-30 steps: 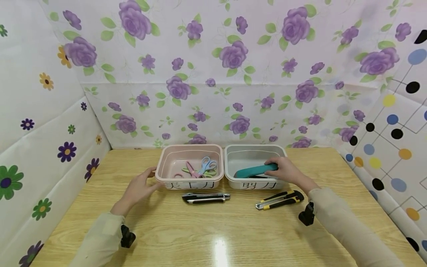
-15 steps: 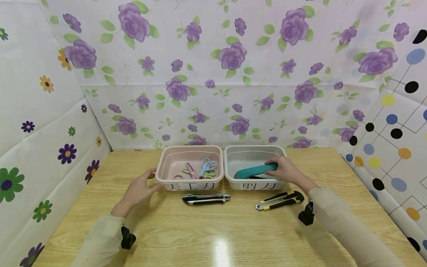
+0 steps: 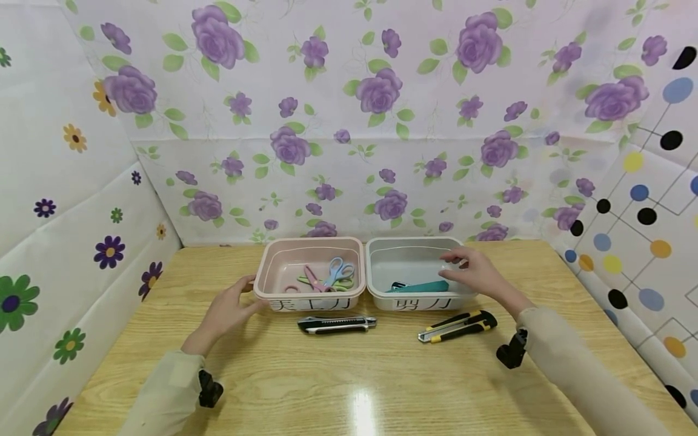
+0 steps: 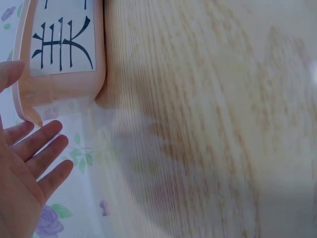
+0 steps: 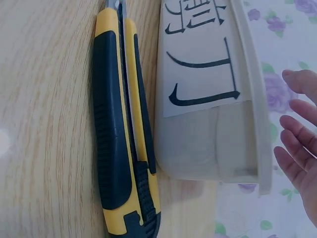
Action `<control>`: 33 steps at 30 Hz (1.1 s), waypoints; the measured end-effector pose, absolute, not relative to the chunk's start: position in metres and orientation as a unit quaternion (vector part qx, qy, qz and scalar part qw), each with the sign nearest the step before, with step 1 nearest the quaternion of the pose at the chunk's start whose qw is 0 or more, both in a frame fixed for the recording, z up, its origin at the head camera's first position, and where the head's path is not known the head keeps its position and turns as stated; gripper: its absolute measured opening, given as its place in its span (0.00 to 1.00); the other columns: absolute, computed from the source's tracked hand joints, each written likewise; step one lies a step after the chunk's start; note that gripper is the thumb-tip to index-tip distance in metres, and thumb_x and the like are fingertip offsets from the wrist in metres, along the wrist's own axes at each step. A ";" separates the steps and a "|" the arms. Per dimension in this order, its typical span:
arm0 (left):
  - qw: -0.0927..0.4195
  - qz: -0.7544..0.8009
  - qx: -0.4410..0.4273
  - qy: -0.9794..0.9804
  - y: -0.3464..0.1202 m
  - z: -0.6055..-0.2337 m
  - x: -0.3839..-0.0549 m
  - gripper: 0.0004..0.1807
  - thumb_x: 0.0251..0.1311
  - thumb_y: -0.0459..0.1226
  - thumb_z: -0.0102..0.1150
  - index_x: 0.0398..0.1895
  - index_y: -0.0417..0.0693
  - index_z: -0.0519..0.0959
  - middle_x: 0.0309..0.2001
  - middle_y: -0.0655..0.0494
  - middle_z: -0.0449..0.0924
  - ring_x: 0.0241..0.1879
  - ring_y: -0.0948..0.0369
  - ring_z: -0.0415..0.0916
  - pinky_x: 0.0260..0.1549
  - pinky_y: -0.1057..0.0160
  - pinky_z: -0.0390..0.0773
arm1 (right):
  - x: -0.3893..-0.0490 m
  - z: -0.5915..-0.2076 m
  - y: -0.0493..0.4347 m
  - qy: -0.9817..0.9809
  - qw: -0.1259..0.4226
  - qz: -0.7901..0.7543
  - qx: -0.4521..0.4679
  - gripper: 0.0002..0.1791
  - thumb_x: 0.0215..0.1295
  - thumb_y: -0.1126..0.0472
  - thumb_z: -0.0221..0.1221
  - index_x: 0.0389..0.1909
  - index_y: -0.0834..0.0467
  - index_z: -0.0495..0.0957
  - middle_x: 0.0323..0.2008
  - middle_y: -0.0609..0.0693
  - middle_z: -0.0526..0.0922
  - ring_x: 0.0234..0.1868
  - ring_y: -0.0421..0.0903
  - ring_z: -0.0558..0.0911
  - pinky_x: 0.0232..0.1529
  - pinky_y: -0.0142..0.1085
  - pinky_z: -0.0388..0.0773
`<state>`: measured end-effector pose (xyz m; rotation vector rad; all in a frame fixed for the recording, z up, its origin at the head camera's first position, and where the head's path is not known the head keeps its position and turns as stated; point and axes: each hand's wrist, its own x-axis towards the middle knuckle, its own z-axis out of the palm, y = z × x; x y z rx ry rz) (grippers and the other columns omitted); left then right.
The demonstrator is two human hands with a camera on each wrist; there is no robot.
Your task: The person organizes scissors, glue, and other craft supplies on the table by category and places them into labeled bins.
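Note:
My right hand (image 3: 473,271) hangs over the right part of the grey basket (image 3: 417,242), fingers apart and holding nothing. Inside that basket lies a long teal object (image 3: 428,287), its kind partly hidden by the front wall, beside a small black item (image 3: 400,285). At the pink basket's (image 3: 311,241) left front corner, my left hand (image 3: 225,312) has its thumb by the front rim and its other fingers spread along the side. Blue-handled scissors (image 3: 339,270), pink scissors (image 3: 314,278) and green scissors (image 3: 343,283) lie in the pink basket.
In front of the pink basket lies a black-and-white utility knife (image 3: 336,324). A yellow-and-black utility knife (image 3: 457,326) sits before the grey basket. Both baskets carry character labels in front and stand near the back edge of the wooden table (image 3: 294,387), against flowered cloth walls.
My right hand has let go of the teal object, which now lies lower in the grey basket. The hand has risen slightly and shifted right. My left hand stays in place.

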<state>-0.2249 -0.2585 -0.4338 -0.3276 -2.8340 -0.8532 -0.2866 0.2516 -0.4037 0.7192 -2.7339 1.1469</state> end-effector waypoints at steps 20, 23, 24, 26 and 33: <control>0.076 -0.293 -0.107 -0.947 -0.258 -0.435 -0.224 0.39 0.54 0.55 0.57 0.63 0.40 0.63 0.49 0.40 0.76 0.52 0.42 0.70 0.46 0.41 0.69 | -0.247 -0.387 0.283 -0.899 0.051 0.362 0.240 0.23 0.53 0.57 0.65 0.50 0.59 0.75 0.44 0.54 0.79 0.43 0.46 0.76 0.42 0.42 0.75; 0.075 -0.293 -0.105 -0.947 -0.258 -0.435 -0.224 0.39 0.54 0.56 0.56 0.63 0.40 0.63 0.50 0.41 0.76 0.52 0.42 0.70 0.47 0.41 0.69 | -0.241 -0.387 0.291 -0.903 0.057 0.358 0.231 0.25 0.52 0.56 0.66 0.51 0.59 0.74 0.45 0.55 0.78 0.43 0.44 0.76 0.42 0.36 0.74; 0.075 -0.293 -0.105 -0.947 -0.259 -0.436 -0.223 0.39 0.54 0.56 0.56 0.63 0.41 0.63 0.50 0.41 0.76 0.52 0.42 0.70 0.47 0.40 0.68 | -0.240 -0.388 0.294 -0.904 0.058 0.359 0.226 0.26 0.52 0.55 0.66 0.51 0.59 0.74 0.45 0.56 0.78 0.43 0.43 0.75 0.42 0.33 0.73; 0.078 -0.293 -0.105 -0.947 -0.259 -0.436 -0.223 0.39 0.54 0.56 0.56 0.63 0.41 0.63 0.50 0.41 0.76 0.51 0.42 0.70 0.47 0.40 0.68 | -0.237 -0.389 0.301 -0.905 0.059 0.360 0.220 0.26 0.52 0.55 0.66 0.52 0.59 0.73 0.45 0.55 0.78 0.43 0.38 0.74 0.43 0.32 0.73; 0.080 -0.294 -0.108 -0.946 -0.259 -0.436 -0.225 0.39 0.54 0.56 0.56 0.63 0.41 0.63 0.50 0.41 0.76 0.51 0.43 0.71 0.48 0.40 0.67 | -0.229 -0.397 0.324 -0.907 0.054 0.361 0.210 0.25 0.53 0.57 0.65 0.53 0.55 0.72 0.46 0.50 0.76 0.44 0.31 0.72 0.44 0.32 0.72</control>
